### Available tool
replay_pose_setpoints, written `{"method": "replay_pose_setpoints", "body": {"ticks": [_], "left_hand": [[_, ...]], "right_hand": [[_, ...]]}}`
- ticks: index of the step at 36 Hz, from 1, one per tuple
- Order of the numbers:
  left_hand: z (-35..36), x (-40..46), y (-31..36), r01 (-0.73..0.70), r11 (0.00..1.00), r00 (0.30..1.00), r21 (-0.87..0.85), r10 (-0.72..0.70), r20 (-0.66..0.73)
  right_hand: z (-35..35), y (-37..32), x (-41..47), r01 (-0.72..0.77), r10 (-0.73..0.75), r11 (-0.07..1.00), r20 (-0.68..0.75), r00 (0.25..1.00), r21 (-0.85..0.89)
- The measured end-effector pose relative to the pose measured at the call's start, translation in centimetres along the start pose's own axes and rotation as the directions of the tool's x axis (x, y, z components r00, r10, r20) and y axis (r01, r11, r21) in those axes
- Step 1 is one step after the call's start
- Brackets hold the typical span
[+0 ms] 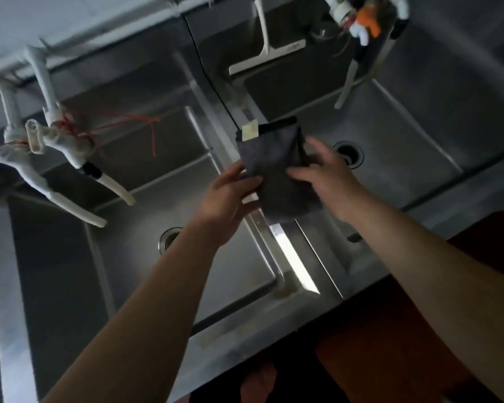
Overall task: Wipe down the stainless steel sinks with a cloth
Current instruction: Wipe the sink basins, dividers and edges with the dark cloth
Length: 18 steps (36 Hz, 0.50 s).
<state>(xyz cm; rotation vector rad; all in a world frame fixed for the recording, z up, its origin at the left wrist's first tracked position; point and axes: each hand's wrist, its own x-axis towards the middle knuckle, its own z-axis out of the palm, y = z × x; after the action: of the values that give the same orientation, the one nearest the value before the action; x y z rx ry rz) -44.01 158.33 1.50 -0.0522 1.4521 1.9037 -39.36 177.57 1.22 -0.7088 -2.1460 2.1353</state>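
I hold the grey cloth [277,175] folded above the divider [285,251] between the 2 sinks [390,158], left hand [230,196] pinching its edge, right hand [323,173] pinching the other side, squaring a wiping pad.

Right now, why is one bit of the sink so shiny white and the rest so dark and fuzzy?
In the head view the room is dim; light glares only off the divider between the two sinks, below the grey cloth. The left hand and right hand look slightly smeared by motion, and the wide lens bends the sink edges.
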Motion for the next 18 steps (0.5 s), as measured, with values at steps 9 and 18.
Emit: {"method": "replay_pose_setpoints", "body": {"ticks": [9, 18], "left_hand": [[-0.6, -0.9, -3.7, 0.124, 0.938, 0.949, 0.324, -0.017, -0.314], [-7.4, -10.4, -11.8, 0.369, 0.737, 0.916, 0.567, -0.187, -0.354]], "right_hand": [[0.2, 7.4, 3.3, 0.140, 0.235, 0.485, 0.283, 0.930, -0.863], [3.0, 8.2, 8.4, 0.245, 0.048, 0.332, 0.276, 0.960, -0.911]]}}
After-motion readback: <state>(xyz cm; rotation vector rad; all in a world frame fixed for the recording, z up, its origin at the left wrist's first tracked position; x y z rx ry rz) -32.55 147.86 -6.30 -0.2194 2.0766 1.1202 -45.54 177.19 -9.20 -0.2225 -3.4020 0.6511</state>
